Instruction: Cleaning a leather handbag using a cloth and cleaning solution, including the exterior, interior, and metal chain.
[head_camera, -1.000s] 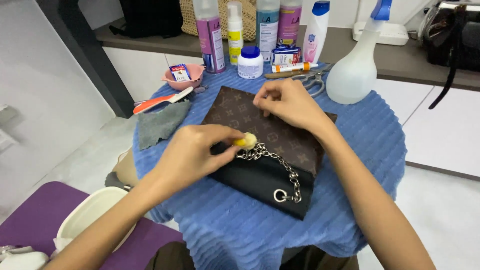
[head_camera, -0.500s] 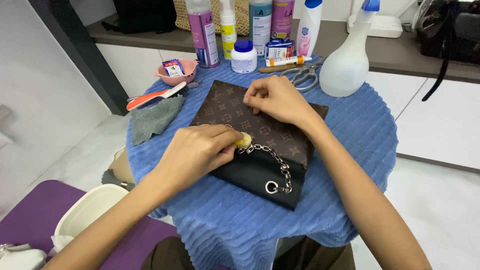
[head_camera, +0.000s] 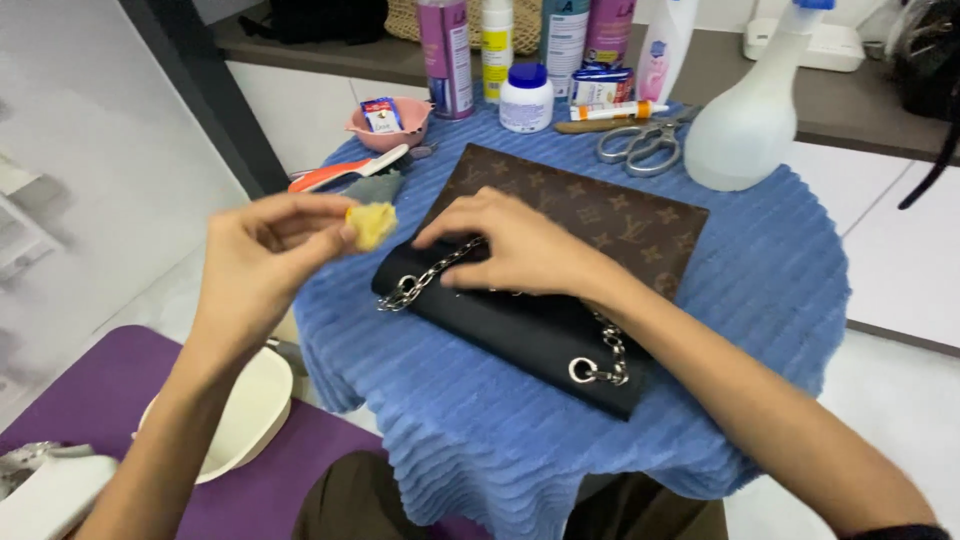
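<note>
A brown patterned clutch bag (head_camera: 610, 215) with a black flap (head_camera: 520, 335) lies on a round table under a blue ribbed cloth (head_camera: 760, 330). A silver chain (head_camera: 415, 285) runs across the black flap to a ring (head_camera: 583, 371). My right hand (head_camera: 505, 245) rests flat on the bag, fingers on the chain near its left end. My left hand (head_camera: 265, 255) is lifted off to the left of the bag and pinches a small yellow sponge (head_camera: 371, 224) between thumb and fingers.
At the table's back stand several bottles (head_camera: 450, 50), a white jar (head_camera: 525, 98), a spray bottle (head_camera: 750, 120), scissors (head_camera: 640, 142), a pink bowl (head_camera: 388, 122) and an orange-handled brush (head_camera: 340, 172). A cream bowl (head_camera: 245, 415) sits on a purple surface (head_camera: 90, 390) at lower left.
My left hand lifted the yellow sponge off the bag and drew it left. My right hand slid from the bag's upper edge down onto the chain.
</note>
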